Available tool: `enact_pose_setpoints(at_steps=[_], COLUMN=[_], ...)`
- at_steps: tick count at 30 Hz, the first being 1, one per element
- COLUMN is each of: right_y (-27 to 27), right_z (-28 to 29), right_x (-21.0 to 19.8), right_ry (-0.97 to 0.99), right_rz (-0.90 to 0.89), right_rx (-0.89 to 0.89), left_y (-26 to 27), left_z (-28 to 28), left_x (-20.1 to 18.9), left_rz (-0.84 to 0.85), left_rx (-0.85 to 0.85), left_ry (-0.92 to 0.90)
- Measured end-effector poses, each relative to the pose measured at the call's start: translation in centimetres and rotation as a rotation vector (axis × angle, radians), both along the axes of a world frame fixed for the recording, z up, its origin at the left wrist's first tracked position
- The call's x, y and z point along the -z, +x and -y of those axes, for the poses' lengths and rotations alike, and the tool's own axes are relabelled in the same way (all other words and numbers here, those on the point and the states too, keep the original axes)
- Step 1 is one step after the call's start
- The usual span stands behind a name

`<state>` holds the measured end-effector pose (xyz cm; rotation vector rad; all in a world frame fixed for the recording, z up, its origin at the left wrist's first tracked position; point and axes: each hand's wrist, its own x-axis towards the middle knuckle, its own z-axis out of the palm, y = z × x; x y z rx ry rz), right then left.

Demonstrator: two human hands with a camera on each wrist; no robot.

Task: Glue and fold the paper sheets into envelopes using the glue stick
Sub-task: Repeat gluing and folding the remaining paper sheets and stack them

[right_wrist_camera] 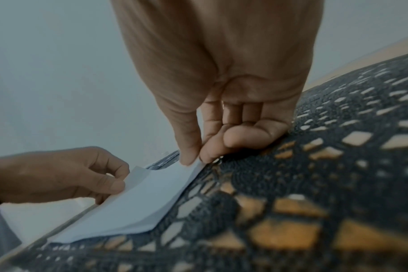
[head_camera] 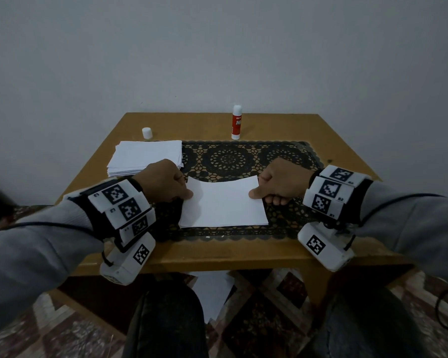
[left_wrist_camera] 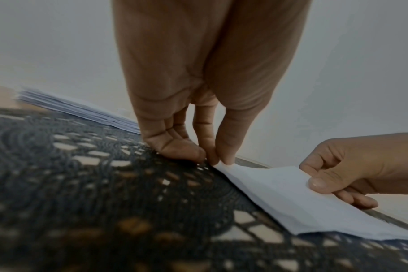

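At frame centre on the worktop [head_camera: 217,257], the left hand [head_camera: 163,180] and right hand [head_camera: 282,183] each pinch a far corner of 1 paper sheet [head_camera: 224,205]; the glue stick [head_camera: 236,122] stands uncapped at upper centre.

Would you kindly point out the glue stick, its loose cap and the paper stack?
glue stick [head_camera: 236,124]: head view, on the red label.
cap [head_camera: 147,132]: head view, on its side wall.
paper stack [head_camera: 146,155]: head view, on the top sheet.

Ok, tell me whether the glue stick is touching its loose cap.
Apart. The head view shows the glue stick upright at the table's far edge, the cap standing off to its left, bare tabletop between them.
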<state>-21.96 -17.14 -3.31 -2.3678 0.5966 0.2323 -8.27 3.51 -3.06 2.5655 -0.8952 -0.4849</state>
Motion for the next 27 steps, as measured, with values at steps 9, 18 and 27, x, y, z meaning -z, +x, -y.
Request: enact_pose_setpoints(at_steps=[9,18,27], right_y=[0.7,-3.6,-5.9], right_z=[-1.0,-8.7,-6.4], right_x=[0.2,-1.7,0.0], right_ry=[-0.490,-0.605,-0.606], right_rz=[-0.054,-0.207,-0.449], right_rx=[-0.147,-0.733,-0.673], left_y=[-1.8,-2.6,-2.8], left_z=[-0.7,-1.0,-1.3], left_x=[-0.8,-0.8,-0.9], left_rz=[0.296,0.123,0.086], left_rx=[0.413,0.511,0.506], left_ry=[0.280,0.647,0.597])
